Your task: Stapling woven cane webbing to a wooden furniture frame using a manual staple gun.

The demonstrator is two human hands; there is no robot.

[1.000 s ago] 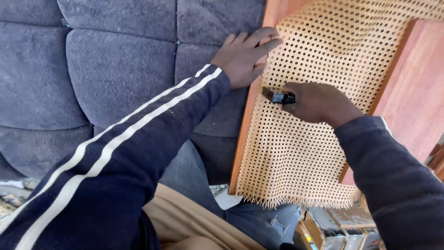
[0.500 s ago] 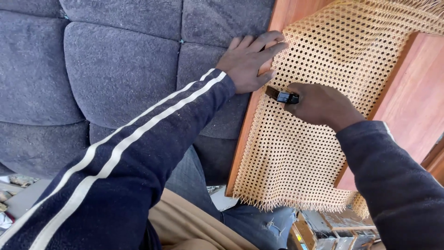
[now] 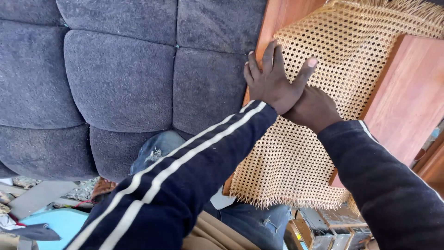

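Note:
A sheet of woven cane webbing (image 3: 296, 162) with frayed edges lies over a reddish wooden frame (image 3: 402, 106). My left hand (image 3: 273, 81) is spread flat, fingers apart, across the webbing and the frame's left rail. My right hand (image 3: 314, 110) sits just under and behind it on the webbing, curled into a fist. The left hand covers its fingers. The small dark tool it held a moment ago is hidden. Both arms wear dark sleeves, and the left one has white stripes.
A dark blue tufted cushion (image 3: 115, 83) fills the left side, touching the frame's rail. Denim trousers (image 3: 157, 148) show below it. A light blue object (image 3: 55, 224) lies at the bottom left. Cluttered boxes (image 3: 323, 229) sit under the webbing's lower fringe.
My left hand has slid down and right, so it now overlaps my right hand and hides the small dark tool. The view has shifted, showing more of the webbing's top fringe.

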